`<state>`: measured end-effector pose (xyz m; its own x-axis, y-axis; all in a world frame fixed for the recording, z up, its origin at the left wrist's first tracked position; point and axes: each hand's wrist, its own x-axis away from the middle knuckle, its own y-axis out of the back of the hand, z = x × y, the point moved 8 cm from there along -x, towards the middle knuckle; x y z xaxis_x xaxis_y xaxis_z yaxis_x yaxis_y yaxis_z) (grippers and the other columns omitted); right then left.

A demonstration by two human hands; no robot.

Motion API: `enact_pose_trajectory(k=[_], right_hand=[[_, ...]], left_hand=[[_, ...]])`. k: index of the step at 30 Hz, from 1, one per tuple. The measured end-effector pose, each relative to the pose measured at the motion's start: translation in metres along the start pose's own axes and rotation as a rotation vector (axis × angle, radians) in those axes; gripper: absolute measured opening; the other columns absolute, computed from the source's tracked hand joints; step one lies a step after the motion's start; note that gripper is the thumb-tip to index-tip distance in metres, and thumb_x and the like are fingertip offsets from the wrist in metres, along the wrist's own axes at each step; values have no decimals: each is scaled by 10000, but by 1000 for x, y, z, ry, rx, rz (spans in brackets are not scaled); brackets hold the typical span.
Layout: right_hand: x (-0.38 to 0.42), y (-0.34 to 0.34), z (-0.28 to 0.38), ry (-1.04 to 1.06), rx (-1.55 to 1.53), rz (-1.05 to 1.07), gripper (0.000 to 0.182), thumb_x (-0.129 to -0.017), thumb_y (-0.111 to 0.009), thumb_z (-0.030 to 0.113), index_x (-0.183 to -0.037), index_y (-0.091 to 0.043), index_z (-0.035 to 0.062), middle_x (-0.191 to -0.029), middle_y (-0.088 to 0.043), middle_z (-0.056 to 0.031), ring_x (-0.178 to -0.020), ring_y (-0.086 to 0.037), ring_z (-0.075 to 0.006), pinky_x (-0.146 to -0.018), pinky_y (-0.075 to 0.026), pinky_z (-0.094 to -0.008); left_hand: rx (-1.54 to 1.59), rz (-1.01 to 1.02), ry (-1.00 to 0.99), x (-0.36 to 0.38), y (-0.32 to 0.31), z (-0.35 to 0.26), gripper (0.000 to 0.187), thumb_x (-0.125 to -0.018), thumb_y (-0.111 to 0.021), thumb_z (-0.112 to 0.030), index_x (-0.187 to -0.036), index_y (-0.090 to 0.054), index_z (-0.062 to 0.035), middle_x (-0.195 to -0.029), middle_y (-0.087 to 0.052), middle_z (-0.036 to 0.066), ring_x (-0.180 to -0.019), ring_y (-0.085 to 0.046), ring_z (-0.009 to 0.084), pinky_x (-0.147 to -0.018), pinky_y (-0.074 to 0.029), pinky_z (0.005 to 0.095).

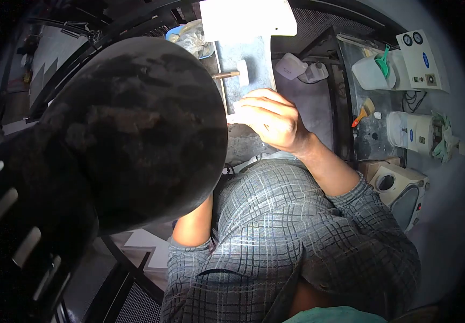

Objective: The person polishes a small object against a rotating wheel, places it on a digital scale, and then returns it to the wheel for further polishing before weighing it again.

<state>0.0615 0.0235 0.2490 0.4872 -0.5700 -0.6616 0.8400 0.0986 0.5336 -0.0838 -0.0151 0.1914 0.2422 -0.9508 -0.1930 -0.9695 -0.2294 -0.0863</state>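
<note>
My right hand (270, 116) is closed in a pinch near the rim of a big black lamp shade (146, 129). At its fingertips is something small and pale, mostly hidden by the shade, so I cannot make out what it is. Beyond the fingers, a white round wheel (242, 72) sits on a brass-coloured spindle (225, 76), apart from my hand. Behind the wheel stands a grey metal tray (259, 51) under a brightly lit white housing (248, 19). Only my left forearm (194, 223) shows below the shade; the left hand is covered by it.
A blue basin (206, 53) with plastic bags stands behind the shade. On the right-hand bench are a tub with a green scoop (383, 63), a brush (364, 113) and a white device with two gauges (423, 59). Clear plastic containers (291, 65) lie beside the tray.
</note>
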Motion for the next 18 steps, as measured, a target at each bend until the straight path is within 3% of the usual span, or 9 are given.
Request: enact_pose_trajectory(k=[2, 5, 9, 11, 18], right_hand=[[-2, 2, 2, -20, -23, -6, 148, -685, -648, -28, -827, -646, 9, -819, -633, -98, -793, -605, -242, -701, -511, -327], [-4, 3, 5, -37, -53, 8, 135, -686, -651, -26, -817, -647, 4, -806, -637, -100, -782, -607, -239, -694, -509, -322], [-5, 3, 8, -77, -46, 7, 91, -695, -660, -7, -785, -661, 2, -774, -648, -97, -753, -618, -234, -684, -505, -320], [-6, 5, 8, -109, -48, -5, 80, -694, -663, -2, -771, -677, 10, -759, -657, -92, -743, -627, -232, -687, -501, -322], [-4, 0, 9, -102, -22, 23, 79, -703, -680, 26, -775, -663, -1, -763, -652, -98, -738, -621, -229, -675, -503, -318]], left_hand=[[-334, 33, 27, 9, 10, 14, 120, -805, -589, 68, -920, -568, 40, -889, -617, 127, -800, -596, 155, -752, -473, 266], [-236, 18, -52, 5, 6, -4, 116, -810, -585, 65, -921, -571, 36, -888, -619, 128, -798, -595, 152, -750, -474, 262], [36, 20, 13, 5, 1, -7, 112, -814, -581, 63, -922, -576, 35, -881, -623, 119, -789, -593, 143, -745, -474, 254], [-430, 24, -101, 13, 13, 4, 116, -816, -579, 65, -929, -578, 38, -874, -626, 111, -783, -594, 137, -740, -474, 248], [-421, 27, -58, 13, 12, 8, 125, -818, -589, 52, -943, -579, 44, -873, -629, 105, -791, -599, 135, -748, -481, 249]])
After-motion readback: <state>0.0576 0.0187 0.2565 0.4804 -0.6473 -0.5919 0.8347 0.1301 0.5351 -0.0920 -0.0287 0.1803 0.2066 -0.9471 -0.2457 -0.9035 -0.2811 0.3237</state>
